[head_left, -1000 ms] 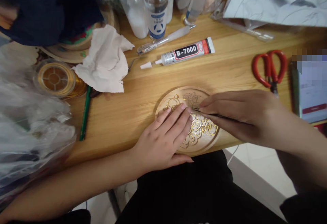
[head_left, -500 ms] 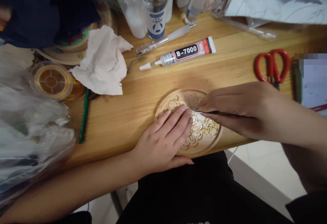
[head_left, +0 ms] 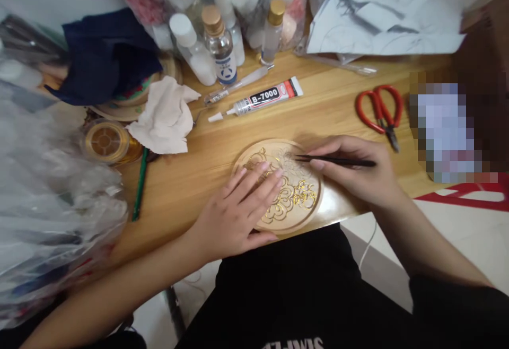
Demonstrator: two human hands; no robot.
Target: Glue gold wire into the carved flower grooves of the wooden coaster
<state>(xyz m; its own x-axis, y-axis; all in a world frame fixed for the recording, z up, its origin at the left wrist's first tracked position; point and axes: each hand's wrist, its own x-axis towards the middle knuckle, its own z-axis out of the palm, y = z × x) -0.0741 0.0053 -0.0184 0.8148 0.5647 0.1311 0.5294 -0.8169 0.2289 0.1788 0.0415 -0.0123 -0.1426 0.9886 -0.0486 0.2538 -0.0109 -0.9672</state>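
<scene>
A round wooden plaque point(head_left: 306, 219) lies near the table's front edge, with gold wire point(head_left: 278, 200) shaped into flowers and curls on part of its face. Bare pencil lines show on its upper right. My left hand point(head_left: 238, 208) rests spread over the plaque's left side, fingers outstretched and covering some of the wire. My right hand point(head_left: 353, 166) pinches dark tweezers point(head_left: 338, 161), whose tips hover at or just over the pencilled part. Whether the tips touch the wood or hold anything, I cannot tell.
Behind the plaque lie a B-7000 glue tube point(head_left: 266, 97), a pen point(head_left: 238, 85) and several bottles point(head_left: 225, 52). Red-handled pliers point(head_left: 379, 107) are at the right. Crumpled tissue point(head_left: 165, 118), a gold wire spool point(head_left: 105, 141), a green pencil point(head_left: 140, 184) and plastic bags point(head_left: 59, 206) fill the left.
My right hand has drawn back slightly, and more of the tweezers and the pencil drawing shows. My left hand stays on the plaque. The camera view has shifted, revealing more of the table's back.
</scene>
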